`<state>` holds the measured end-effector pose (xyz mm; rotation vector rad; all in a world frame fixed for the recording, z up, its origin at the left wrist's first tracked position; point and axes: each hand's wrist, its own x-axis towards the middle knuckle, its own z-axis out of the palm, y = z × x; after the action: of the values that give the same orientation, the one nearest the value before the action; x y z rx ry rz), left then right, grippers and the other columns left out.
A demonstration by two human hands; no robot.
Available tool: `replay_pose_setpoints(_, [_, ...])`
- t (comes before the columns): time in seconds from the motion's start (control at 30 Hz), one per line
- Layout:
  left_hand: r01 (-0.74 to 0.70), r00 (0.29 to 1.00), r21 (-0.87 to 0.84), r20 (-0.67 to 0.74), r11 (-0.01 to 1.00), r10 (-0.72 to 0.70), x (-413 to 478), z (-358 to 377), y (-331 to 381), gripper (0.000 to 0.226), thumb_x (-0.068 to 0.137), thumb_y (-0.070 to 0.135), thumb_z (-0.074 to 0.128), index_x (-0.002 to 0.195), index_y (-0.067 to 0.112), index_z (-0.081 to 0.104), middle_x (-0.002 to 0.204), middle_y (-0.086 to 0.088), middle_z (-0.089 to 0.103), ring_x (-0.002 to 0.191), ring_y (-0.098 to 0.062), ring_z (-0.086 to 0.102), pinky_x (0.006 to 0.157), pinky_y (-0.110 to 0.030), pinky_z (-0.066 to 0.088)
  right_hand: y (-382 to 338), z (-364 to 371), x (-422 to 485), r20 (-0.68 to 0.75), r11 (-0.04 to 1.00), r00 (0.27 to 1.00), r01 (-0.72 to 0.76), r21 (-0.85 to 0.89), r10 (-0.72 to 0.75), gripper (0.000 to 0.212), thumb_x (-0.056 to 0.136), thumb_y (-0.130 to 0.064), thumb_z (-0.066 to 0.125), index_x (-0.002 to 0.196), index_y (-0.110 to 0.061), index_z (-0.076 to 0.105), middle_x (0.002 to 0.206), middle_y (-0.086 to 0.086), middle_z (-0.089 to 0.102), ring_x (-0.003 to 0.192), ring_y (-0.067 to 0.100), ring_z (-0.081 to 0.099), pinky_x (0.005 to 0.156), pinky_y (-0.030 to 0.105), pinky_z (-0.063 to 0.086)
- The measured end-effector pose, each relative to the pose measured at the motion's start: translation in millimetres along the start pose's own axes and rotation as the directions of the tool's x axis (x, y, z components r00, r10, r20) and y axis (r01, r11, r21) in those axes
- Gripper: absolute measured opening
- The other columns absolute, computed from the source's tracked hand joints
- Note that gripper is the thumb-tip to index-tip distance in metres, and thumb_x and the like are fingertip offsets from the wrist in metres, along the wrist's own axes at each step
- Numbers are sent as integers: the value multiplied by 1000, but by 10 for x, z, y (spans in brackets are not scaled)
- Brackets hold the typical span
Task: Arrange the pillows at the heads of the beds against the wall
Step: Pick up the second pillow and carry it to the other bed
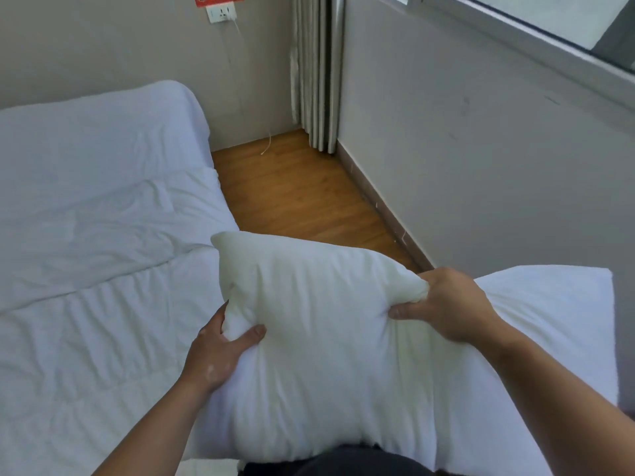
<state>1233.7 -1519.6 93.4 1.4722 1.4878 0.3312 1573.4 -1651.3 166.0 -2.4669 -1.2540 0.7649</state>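
Note:
I hold a cream-white pillow (319, 341) in front of me, above the gap between the bed and the wall. My left hand (220, 352) grips its left edge, thumb on top. My right hand (443, 304) pinches its upper right corner. A second white pillow (556, 324) lies behind and under my right forearm. The bed (89, 255) with a white duvet fills the left side, its head against the far wall, where the bedding bulges (103, 125).
A strip of wooden floor (295, 190) runs between the bed and the grey right-hand wall (481, 159). A folded curtain (316, 70) hangs in the corner. A wall socket (221, 12) with a white cable sits above the bed's head. A window (549, 18) is at upper right.

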Motion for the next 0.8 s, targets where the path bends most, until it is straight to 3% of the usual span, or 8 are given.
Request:
replay_pose_setpoints(0.33, [-17, 997, -56, -73, 998, 13, 1201, -311, 609, 80, 64, 67, 76, 138, 43, 55, 117, 14, 71, 109, -21, 66, 95, -44, 51, -737, -462, 1435, -12, 995, 997, 78, -67, -79, 37, 58, -59, 92, 71, -28, 75, 61, -5, 71, 64, 13, 66, 61, 36, 54])
replay_pose_setpoints(0.6, [48, 987, -119, -149, 992, -65, 2204, -521, 949, 83, 65, 62, 80, 141, 45, 52, 122, 16, 68, 115, -19, 64, 99, -41, 49, -1228, -535, 2778, 69, 984, 985, 160, -76, -155, 35, 59, -57, 93, 71, -29, 76, 61, -8, 71, 65, 13, 66, 61, 36, 54])
replay_pose_setpoints(0.8, [108, 970, -154, -202, 982, -138, 3111, -663, 1358, 63, 71, 54, 82, 127, 53, 53, 111, 19, 70, 108, -17, 66, 93, -38, 51, -1648, -674, 4105, 161, 970, 962, 235, -68, -222, 39, 56, -64, 88, 76, -32, 79, 66, -11, 74, 71, 11, 68, 66, 38, 59])
